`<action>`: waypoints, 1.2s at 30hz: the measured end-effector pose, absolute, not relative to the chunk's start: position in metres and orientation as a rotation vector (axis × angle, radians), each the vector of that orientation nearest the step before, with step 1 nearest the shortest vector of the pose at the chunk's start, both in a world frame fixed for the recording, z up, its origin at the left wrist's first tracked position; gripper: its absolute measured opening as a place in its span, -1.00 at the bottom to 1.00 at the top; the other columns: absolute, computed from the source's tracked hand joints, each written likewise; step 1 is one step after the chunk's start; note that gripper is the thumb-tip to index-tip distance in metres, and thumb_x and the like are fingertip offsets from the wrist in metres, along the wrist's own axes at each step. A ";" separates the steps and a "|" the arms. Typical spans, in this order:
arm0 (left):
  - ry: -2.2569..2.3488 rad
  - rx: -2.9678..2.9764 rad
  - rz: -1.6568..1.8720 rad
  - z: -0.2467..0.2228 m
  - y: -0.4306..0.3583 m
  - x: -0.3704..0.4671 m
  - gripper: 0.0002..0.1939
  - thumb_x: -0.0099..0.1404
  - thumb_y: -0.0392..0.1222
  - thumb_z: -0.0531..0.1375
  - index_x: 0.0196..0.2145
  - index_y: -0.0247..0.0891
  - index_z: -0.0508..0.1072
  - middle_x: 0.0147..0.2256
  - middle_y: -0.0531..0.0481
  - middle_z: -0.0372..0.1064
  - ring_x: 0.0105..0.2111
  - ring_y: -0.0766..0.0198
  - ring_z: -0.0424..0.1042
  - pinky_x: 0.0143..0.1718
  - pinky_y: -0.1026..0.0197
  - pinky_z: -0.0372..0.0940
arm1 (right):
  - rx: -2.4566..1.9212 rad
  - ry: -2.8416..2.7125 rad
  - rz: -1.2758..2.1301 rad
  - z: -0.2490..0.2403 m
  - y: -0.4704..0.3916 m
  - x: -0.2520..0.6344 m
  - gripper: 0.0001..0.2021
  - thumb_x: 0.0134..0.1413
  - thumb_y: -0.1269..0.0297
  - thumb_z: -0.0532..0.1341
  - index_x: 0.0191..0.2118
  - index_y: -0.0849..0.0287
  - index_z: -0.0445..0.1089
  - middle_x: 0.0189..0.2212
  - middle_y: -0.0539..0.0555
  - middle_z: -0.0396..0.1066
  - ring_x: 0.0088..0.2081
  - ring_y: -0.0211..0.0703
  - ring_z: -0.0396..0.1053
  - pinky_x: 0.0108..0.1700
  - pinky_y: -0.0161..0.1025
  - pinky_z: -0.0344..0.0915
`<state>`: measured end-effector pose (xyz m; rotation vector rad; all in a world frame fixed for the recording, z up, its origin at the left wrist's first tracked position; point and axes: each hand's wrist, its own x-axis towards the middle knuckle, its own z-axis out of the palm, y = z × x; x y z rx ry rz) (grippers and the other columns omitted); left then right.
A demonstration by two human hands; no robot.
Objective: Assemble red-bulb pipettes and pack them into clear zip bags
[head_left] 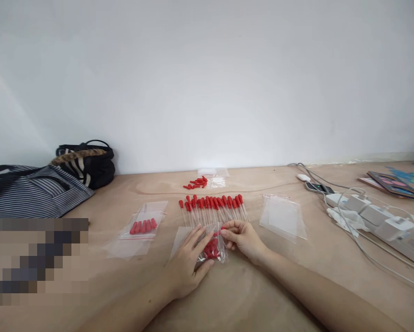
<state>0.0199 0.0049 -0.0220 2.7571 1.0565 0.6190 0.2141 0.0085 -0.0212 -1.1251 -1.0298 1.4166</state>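
Observation:
My left hand point(188, 265) lies with its fingers spread over a clear zip bag point(223, 255), holding it against the table. Inside that bag are several red rubber dropper bulbs point(212, 249). At the bag's upper right, my right hand point(243, 239) is closed in a pinch, and a small red dropper bulb point(223, 228) shows at its fingertips. Just beyond both hands lies a row of clear droppers point(210, 208) with red bulbs on their far ends. Part of another clear sheet or bag point(179, 237) shows under my left hand.
Left, several red bulbs point(143, 226) rest on clear bags point(130, 246). More red bulbs point(197, 183) lie beside clear tubes point(216, 181) at the back. Clear bags point(283, 216) lie right, near a power strip with chargers point(376, 214). Striped bag point(40, 191) stands far left.

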 end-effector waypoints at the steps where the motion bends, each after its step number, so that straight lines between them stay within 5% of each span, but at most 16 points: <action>1: 1.060 2.753 0.620 -0.022 0.005 0.020 -0.43 0.22 -0.18 0.03 0.16 -0.17 -0.02 0.15 -0.11 -0.02 0.16 0.04 -0.10 0.07 -0.08 0.06 | -1.143 -1.075 1.413 -0.022 0.009 0.213 -0.65 -0.38 0.11 0.32 -0.46 0.23 0.26 -0.70 -0.13 0.30 -0.79 -0.46 0.14 -0.75 -0.48 0.03; 5: 1.046 2.757 0.602 -0.024 0.005 0.020 -0.44 0.22 -0.16 0.03 0.16 -0.15 -0.02 0.15 -0.10 -0.01 0.15 0.05 -0.07 0.06 -0.09 0.07 | -1.249 -1.312 1.312 -0.023 0.012 0.208 -0.73 -0.23 0.09 0.20 -0.51 0.24 0.32 -0.69 -0.11 0.28 -0.82 -0.48 0.05 -0.79 -0.47 -0.06; 11: 1.053 2.753 0.619 -0.022 0.004 0.021 -0.46 0.21 -0.17 0.03 0.15 -0.15 0.02 0.13 -0.11 0.04 0.13 0.04 -0.02 0.05 -0.08 0.09 | -1.495 -1.568 0.885 -0.019 0.015 0.199 -0.76 -0.16 0.34 0.13 -0.73 0.23 0.20 -0.79 -0.11 0.17 -0.75 -0.44 0.10 -0.69 -0.47 0.00; 16: 1.048 2.733 0.573 -0.017 0.002 0.020 -0.48 0.22 -0.16 0.04 0.13 -0.16 0.06 0.09 -0.12 0.10 0.12 0.05 0.01 0.05 -0.08 0.09 | -1.640 -1.671 0.939 -0.008 0.025 0.220 -0.89 -0.15 0.36 0.12 -0.59 0.19 0.32 -0.78 -0.11 0.24 -0.74 -0.36 0.19 -0.65 -0.43 0.08; 19: 1.022 2.724 0.570 -0.018 0.003 0.020 -0.49 0.23 -0.15 0.03 0.13 -0.15 0.05 0.10 -0.11 0.10 0.12 0.05 0.01 0.05 -0.08 0.09 | -1.737 -1.538 0.655 0.000 0.049 0.253 -0.94 -0.21 0.39 0.15 -0.56 0.21 0.36 -0.57 0.01 0.40 -0.49 -0.28 0.34 -0.46 -0.41 0.19; 24: 0.959 2.723 0.594 -0.018 0.004 0.020 -0.52 0.24 -0.16 0.02 0.12 -0.12 0.07 0.07 -0.07 0.14 0.08 0.08 0.09 0.05 -0.05 0.11 | -1.909 -1.327 0.528 0.001 0.094 0.291 -0.75 -0.21 0.23 0.17 -0.34 0.25 0.41 -0.41 0.16 0.42 -0.40 -0.15 0.35 -0.41 -0.31 0.18; 36: 0.944 2.733 0.614 -0.018 0.001 0.021 -0.58 0.24 -0.16 0.00 0.07 -0.19 0.16 0.05 -0.11 0.15 0.06 0.11 0.12 0.04 -0.01 0.13 | -1.907 -1.155 0.708 -0.008 0.114 0.283 -0.87 -0.36 0.25 0.26 -0.64 0.21 0.36 -0.79 -0.03 0.21 -0.66 -0.26 0.19 -0.58 -0.32 0.03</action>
